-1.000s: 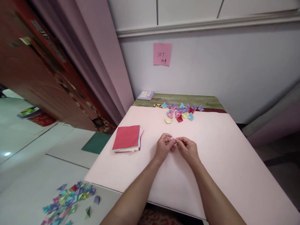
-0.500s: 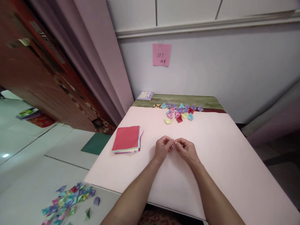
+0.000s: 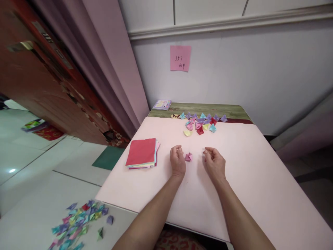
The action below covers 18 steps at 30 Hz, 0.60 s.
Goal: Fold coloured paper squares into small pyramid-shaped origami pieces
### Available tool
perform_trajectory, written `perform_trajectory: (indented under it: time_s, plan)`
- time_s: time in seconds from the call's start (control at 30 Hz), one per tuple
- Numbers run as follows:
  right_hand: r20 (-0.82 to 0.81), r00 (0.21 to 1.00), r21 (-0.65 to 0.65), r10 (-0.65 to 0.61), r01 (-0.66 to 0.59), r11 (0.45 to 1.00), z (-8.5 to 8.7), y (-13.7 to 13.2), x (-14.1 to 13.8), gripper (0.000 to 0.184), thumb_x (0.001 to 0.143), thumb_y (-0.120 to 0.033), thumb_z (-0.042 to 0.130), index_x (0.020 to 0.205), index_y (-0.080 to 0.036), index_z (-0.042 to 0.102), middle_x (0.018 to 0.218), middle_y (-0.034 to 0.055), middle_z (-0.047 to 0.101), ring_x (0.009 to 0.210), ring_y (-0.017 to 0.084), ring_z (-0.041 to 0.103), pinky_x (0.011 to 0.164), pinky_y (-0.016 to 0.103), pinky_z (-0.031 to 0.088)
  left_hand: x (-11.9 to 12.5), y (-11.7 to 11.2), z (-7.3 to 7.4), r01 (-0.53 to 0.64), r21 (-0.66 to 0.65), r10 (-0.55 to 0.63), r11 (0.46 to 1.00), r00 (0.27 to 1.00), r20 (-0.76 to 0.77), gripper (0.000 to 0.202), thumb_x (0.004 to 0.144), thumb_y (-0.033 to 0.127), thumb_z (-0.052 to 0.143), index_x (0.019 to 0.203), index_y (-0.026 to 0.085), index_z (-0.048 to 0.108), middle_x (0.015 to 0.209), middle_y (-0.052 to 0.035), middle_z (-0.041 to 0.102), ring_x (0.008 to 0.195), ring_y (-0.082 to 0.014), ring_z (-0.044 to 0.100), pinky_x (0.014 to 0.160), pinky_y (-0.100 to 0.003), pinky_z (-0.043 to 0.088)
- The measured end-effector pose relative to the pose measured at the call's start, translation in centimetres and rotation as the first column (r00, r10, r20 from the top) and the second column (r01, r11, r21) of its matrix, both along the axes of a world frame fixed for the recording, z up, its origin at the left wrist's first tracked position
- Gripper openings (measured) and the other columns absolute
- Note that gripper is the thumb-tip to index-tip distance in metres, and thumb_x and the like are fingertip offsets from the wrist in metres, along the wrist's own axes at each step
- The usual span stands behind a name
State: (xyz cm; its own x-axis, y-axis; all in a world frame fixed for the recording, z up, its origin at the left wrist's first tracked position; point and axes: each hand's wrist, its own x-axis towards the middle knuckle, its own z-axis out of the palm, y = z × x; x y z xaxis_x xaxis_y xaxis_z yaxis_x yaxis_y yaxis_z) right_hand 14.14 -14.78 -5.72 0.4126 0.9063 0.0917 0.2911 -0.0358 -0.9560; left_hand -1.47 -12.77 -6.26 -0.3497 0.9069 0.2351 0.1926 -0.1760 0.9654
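A small folded pink paper piece (image 3: 188,157) rests on the pale pink tabletop between my two hands. My left hand (image 3: 178,160) is just to its left, fingers curled loosely and holding nothing that I can see. To the right, a little apart from the piece, my right hand (image 3: 214,161) has its thumb and fingers apart with nothing in them. Beyond the hands lies a cluster of folded paper pieces (image 3: 198,125) in purple, blue, pink, red and yellow. A stack of square coloured paper (image 3: 141,152), red on top, sits left of my left hand.
The table (image 3: 249,194) has a pale pink cover. At its back left corner lies a small pile of printed packs (image 3: 162,104). Many more folded pieces (image 3: 78,222) are heaped on the floor at lower left. A pink note (image 3: 180,58) hangs on the wall.
My hands were together, pinching a small folded piece. They have now let go and moved apart, leaving the pink piece on the table.
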Motion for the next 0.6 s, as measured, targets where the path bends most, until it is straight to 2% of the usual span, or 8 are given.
perform_trajectory:
  time_s: [0.1, 0.2, 0.27, 0.33, 0.43, 0.6]
  plan:
    - [0.117, 0.992, 0.019, 0.055, -0.058, 0.998, -0.1, 0.0, -0.4, 0.031, 0.085, -0.042, 0.059, 0.101, -0.018, 0.071, 0.069, 0.0024, 0.067, 0.051, 0.015, 0.054, 0.054, 0.027, 0.046, -0.2, -0.2, 0.2, 0.016, 0.059, -0.007, 0.998, 0.990, -0.143, 0.014, 0.086, 0.017, 0.049, 0.089, 0.019, 0.062, 0.095, -0.0065, 0.061, 0.085, -0.0180, 0.060, 0.077, -0.031, 0.048]
    - [0.218, 0.957, 0.106, 0.192, -0.218, 0.970, -0.2, 0.0, -0.9, 0.027, 0.085, -0.037, 0.060, 0.104, -0.021, 0.071, 0.092, 0.0056, 0.070, 0.056, 0.013, 0.057, 0.058, 0.027, 0.049, -0.2, -0.4, 0.5, 0.106, 0.090, -0.083, 0.990, 0.970, -0.229, 0.016, 0.080, 0.010, 0.050, 0.082, 0.020, 0.063, 0.090, -0.0053, 0.061, 0.087, -0.0185, 0.059, 0.078, -0.031, 0.048]
    - [0.274, 0.909, 0.131, 0.313, -0.358, 0.924, -0.2, 0.2, -1.1, 0.028, 0.086, -0.033, 0.059, 0.110, -0.024, 0.070, 0.109, 0.0068, 0.067, 0.062, 0.012, 0.060, 0.062, 0.027, 0.050, -0.2, -0.5, 0.5, 0.152, 0.097, -0.119, 0.984, 0.952, -0.280, 0.012, 0.079, 0.012, 0.054, 0.078, 0.020, 0.062, 0.087, -0.0046, 0.061, 0.087, -0.0191, 0.059, 0.078, -0.031, 0.047]
    - [0.333, 0.864, 0.119, 0.377, -0.435, 0.893, -0.2, 0.3, -1.4, 0.028, 0.088, -0.030, 0.056, 0.113, -0.028, 0.070, 0.115, 0.0060, 0.065, 0.067, 0.013, 0.062, 0.064, 0.027, 0.051, -0.1, -0.5, 0.4, 0.153, 0.089, -0.117, 0.984, 0.940, -0.321, 0.008, 0.078, 0.015, 0.058, 0.073, 0.020, 0.061, 0.083, -0.0038, 0.061, 0.085, -0.0193, 0.058, 0.077, -0.031, 0.046]
    - [0.385, 0.847, 0.098, 0.367, -0.433, 0.896, -0.2, 0.4, -1.6, 0.023, 0.089, -0.028, 0.055, 0.105, -0.028, 0.072, 0.107, 0.0044, 0.068, 0.072, 0.015, 0.064, 0.066, 0.028, 0.050, -0.1, -0.4, 0.1, 0.134, 0.055, -0.106, 0.989, 0.930, -0.352, 0.010, 0.078, 0.018, 0.061, 0.068, 0.020, 0.059, 0.077, -0.0027, 0.061, 0.080, -0.0186, 0.058, 0.076, -0.032, 0.045]
    - [0.346, 0.894, 0.102, 0.286, -0.339, 0.935, 0.1, 0.3, -1.5, 0.017, 0.088, -0.028, 0.056, 0.090, -0.023, 0.072, 0.086, 0.0042, 0.071, 0.069, 0.018, 0.064, 0.068, 0.030, 0.050, -0.3, -0.5, 0.1, 0.119, 0.018, -0.104, 0.993, 0.925, -0.367, 0.011, 0.078, 0.019, 0.063, 0.067, 0.020, 0.061, 0.075, -0.0027, 0.063, 0.078, -0.0189, 0.058, 0.075, -0.032, 0.044]
